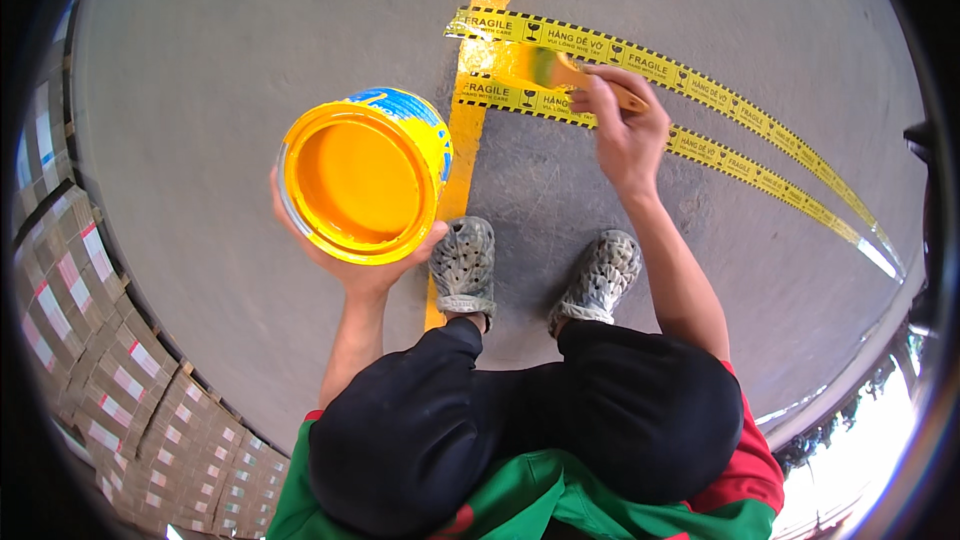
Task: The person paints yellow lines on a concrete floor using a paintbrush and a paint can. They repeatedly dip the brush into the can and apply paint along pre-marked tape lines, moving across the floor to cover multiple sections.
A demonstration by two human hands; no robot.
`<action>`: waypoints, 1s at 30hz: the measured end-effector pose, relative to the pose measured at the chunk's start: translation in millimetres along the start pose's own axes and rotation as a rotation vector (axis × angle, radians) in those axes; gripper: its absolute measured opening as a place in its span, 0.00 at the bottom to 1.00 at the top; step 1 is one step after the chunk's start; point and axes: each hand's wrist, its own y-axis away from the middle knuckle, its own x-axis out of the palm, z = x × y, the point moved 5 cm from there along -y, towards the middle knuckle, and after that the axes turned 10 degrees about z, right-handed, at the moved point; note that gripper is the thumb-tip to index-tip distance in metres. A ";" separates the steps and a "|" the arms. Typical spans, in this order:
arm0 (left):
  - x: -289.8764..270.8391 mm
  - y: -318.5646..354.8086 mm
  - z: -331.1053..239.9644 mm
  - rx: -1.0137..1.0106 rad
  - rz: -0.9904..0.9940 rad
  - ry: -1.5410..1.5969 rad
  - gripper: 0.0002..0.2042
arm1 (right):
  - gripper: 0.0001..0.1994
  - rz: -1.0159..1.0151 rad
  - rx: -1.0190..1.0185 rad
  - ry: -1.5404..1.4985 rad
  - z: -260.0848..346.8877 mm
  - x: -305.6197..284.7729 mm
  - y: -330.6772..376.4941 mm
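My left hand (365,265) holds up a round can of yellow paint (362,180), its open top facing me and its blue-and-yellow side turned away. In my right hand (630,130) is a paintbrush (575,70), gripped by its wooden handle. The yellow-coated bristles lie over wet yellow paint (490,57) between two strips of yellow-and-black printed tape, the far strip (650,65) and the near strip (740,165). Both strips run from the yellow floor line (462,155) toward the right.
I squat on a grey concrete floor (230,50), my patterned clogs (465,260) at and beside the yellow line. Stacked brown cartons (110,340) with pale labels line the left side. Bright daylight shows past the floor's edge (850,380) at the lower right.
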 end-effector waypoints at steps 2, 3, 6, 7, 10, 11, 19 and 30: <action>0.3 -1.4 -2.0 0.005 0.003 0.010 0.64 | 0.08 0.079 -0.022 -0.012 -6.3 11.7 -5.6; 0.8 -1.7 -2.2 -0.003 0.009 0.012 0.65 | 0.08 0.019 0.027 0.031 -11.5 5.5 -5.0; 0.8 -0.4 -2.3 -0.014 0.015 0.018 0.68 | 0.08 -0.086 0.108 0.148 -14.6 -38.3 5.3; 0.9 0.4 -2.2 -0.014 0.014 0.011 0.68 | 0.08 -0.093 0.031 0.176 -7.9 -52.7 10.3; 1.3 2.7 -1.9 -0.009 -0.021 0.020 0.66 | 0.08 -0.126 0.005 0.229 5.0 -71.1 24.5; 3.0 2.8 -1.2 -0.010 -0.032 0.043 0.65 | 0.09 -0.101 -0.002 0.210 6.0 -65.4 24.7; 5.8 -2.8 -7.1 0.014 0.027 0.000 0.69 | 0.08 -0.109 0.017 0.141 -9.9 -28.6 7.1; 3.5 0.3 -9.3 -0.001 0.028 0.000 0.69 | 0.05 0.094 -0.262 0.906 29.0 19.6 3.7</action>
